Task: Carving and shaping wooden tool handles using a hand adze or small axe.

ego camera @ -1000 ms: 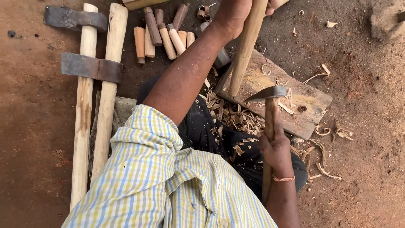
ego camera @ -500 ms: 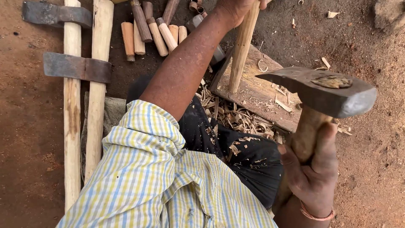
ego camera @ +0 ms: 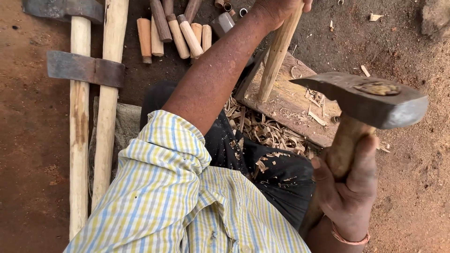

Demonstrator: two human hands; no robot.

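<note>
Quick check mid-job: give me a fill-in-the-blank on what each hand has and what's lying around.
1. The right hand grips the wooden handle of a raised ____ with a metal head.
2. The left hand holds a wooden stick standing on end on a wooden ____.
3. Wood ____ lie scattered on the dark cloth over the lap.
4. Two long-handled tools lie on the ground to the ____ of the person.

Missing words: hatchet; block; shavings; left

No packages, labels, signs or screens appear.
</note>
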